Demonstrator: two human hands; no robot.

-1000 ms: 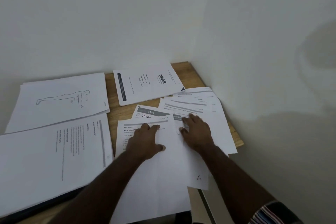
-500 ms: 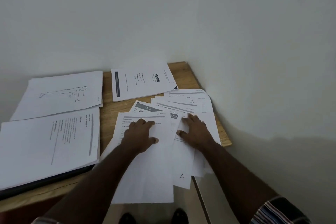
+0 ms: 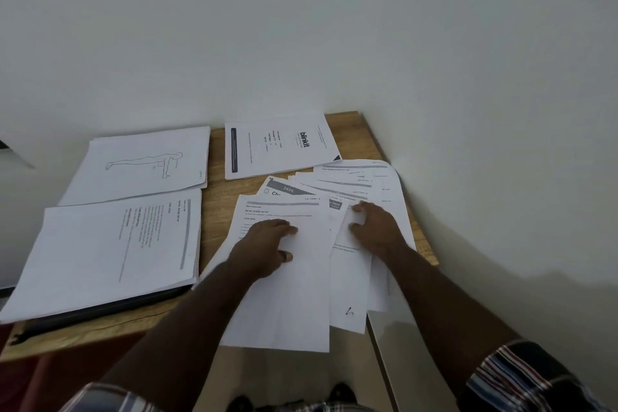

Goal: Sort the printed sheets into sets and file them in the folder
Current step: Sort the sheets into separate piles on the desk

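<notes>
Both hands flat on a messy fan of printouts, corner table.

Left hand (image 3: 267, 246) has its grip spread, fingers straight, palm down on the top sheet (image 3: 301, 278) of the fanned pile (image 3: 361, 184) at the near right of the table (image 3: 219, 197); that sheet hangs over the near edge. Right hand (image 3: 376, 227) rests just beside it, fingers loosely spread on the sheets underneath. Farther back sits a blinkit page (image 3: 281, 144). On the left, a stack with a plank-pose drawing (image 3: 140, 164) lies far, and nearer, a text stack (image 3: 110, 251) sits on top of the dark folder (image 3: 100, 309).
</notes>
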